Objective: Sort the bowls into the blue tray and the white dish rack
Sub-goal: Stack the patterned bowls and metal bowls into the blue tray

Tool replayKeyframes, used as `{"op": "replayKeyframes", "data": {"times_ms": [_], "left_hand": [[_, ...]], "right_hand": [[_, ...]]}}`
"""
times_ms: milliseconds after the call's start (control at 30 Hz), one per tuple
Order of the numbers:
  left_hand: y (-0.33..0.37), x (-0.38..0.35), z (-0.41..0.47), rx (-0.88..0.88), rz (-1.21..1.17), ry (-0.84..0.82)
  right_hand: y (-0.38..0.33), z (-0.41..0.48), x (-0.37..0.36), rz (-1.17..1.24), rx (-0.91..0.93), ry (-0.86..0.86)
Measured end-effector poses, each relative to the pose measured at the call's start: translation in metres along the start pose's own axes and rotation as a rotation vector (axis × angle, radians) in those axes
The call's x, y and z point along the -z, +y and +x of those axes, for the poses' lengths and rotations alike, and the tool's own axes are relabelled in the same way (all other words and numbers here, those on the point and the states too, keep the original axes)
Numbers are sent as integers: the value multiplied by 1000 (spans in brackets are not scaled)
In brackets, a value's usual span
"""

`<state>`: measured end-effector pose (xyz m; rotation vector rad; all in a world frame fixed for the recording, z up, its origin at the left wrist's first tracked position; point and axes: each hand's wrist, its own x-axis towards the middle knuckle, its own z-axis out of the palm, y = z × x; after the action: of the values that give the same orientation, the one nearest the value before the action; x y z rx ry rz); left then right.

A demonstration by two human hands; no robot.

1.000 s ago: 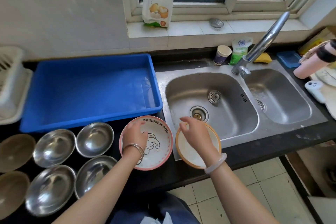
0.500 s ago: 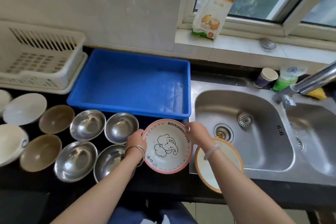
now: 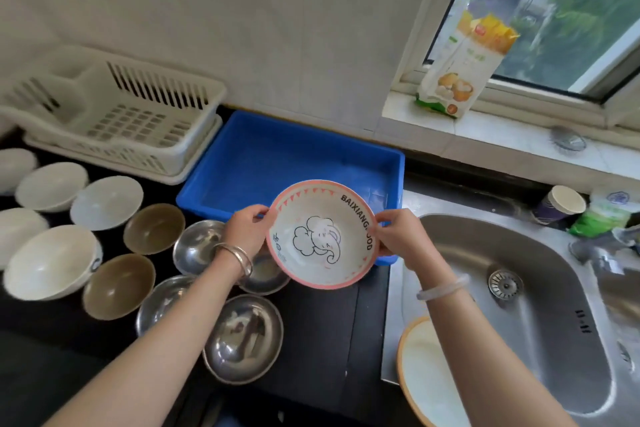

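I hold a pink-rimmed elephant bowl [image 3: 322, 236] in the air over the near edge of the blue tray [image 3: 277, 156]. My left hand [image 3: 247, 232] grips its left rim and my right hand [image 3: 398, 236] grips its right rim. The white dish rack [image 3: 117, 114] stands to the left of the tray, with nothing in it. On the black counter lie several steel bowls [image 3: 242, 336], two brown bowls [image 3: 119, 284] and several white bowls [image 3: 52, 260]. An orange-rimmed bowl [image 3: 422, 374] rests on the sink's near edge.
A steel double sink [image 3: 519, 288] lies to the right, its tap [image 3: 609, 253] at the far right. A paper cup [image 3: 561, 204] and a green packet [image 3: 602, 215] stand behind it. A food bag [image 3: 464, 66] leans on the window sill.
Both hands have lifted the elephant bowl off the counter and carried it up and back over the tray's near edge. My right hand left the orange-rimmed bowl earlier. The view has swung left.
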<state>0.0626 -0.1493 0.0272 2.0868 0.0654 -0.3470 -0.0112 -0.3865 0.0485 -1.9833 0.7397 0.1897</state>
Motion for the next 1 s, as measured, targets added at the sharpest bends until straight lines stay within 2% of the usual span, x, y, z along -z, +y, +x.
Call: {"op": "replayKeyframes", "data": {"times_ms": [133,200,367,533,700,867,1000], "left_hand": [[10,17,25,198,-475,-51],[8,24,45,253,-532,-33],[-9,36,105,281,-540,10],[-32,41,162,353,-448,-43],[-42,40,187,445,-467,-92],[-50,40,202,444,-475,-99],[-57,43,204,560,-611,-122]], "right_hand": [[-33,34,-19,101,-25,48],[-45,53,-36,148,-38,62],[-65,100,-84,227,-81,52],[-65,138,-125,284,-163,67],[-63,161,-150,268,-218,114],[-62,165,-163,351,-250,153],[-57,159,-166,545,-262,45]]}}
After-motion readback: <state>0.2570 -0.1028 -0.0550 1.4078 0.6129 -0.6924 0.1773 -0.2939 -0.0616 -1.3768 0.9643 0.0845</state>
